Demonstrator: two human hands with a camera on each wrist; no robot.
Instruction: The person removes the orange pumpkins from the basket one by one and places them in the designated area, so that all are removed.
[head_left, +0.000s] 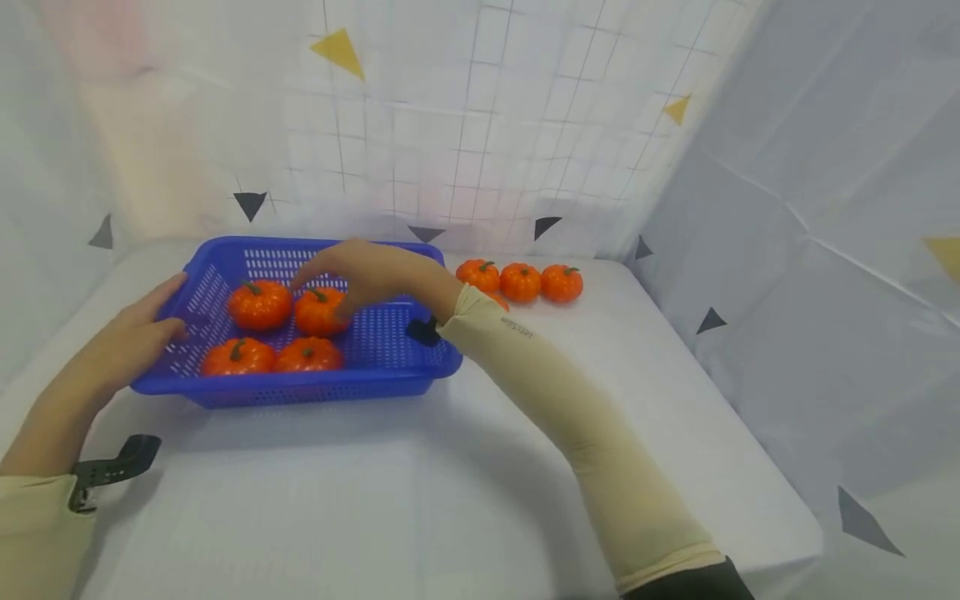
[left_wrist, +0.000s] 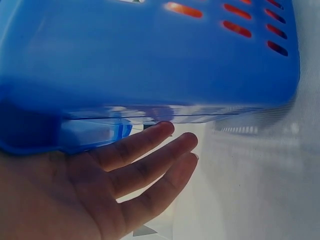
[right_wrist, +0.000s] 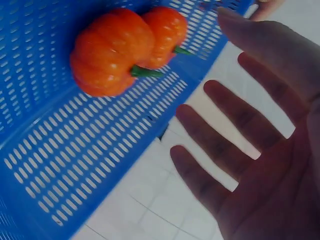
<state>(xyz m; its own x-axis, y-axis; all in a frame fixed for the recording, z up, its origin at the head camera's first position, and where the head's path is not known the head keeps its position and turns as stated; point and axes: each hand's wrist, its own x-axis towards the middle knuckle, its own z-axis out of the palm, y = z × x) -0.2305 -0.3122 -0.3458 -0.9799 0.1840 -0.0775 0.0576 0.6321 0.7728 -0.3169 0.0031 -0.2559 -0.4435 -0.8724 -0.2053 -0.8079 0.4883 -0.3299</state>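
Four squat, ribbed orange pumpkins (head_left: 260, 306) are gathered towards the left of the blue, perforated plastic basket (head_left: 318, 387). In the head view, a second group of orange pumpkins (head_left: 562, 284) is seen beyond the basket's right end, one partly covered by the right arm; in the right wrist view, only two inside the basket are clearly framed. There, the right hand (head_left: 375, 271) is shown with straight fingers spread wide and nothing held; from the head view, it is seen above the basket, next to the right rear pumpkin, though contact cannot be told. In the left wrist view, three straight, parted fingers of the left hand (head_left: 131, 346) are revealed below the rim, outside the wall; from above, its thumb and forefinger are seen laid at the left rim.

The white worktop (head_left: 322, 508) is backed by white sheeting (head_left: 427, 125) marked with thin grid lines and yellow and dark triangles.

The pumpkins' glossy skins are marked by bright highlights and rounded lobes, and each visible top is finished with a short green stem.
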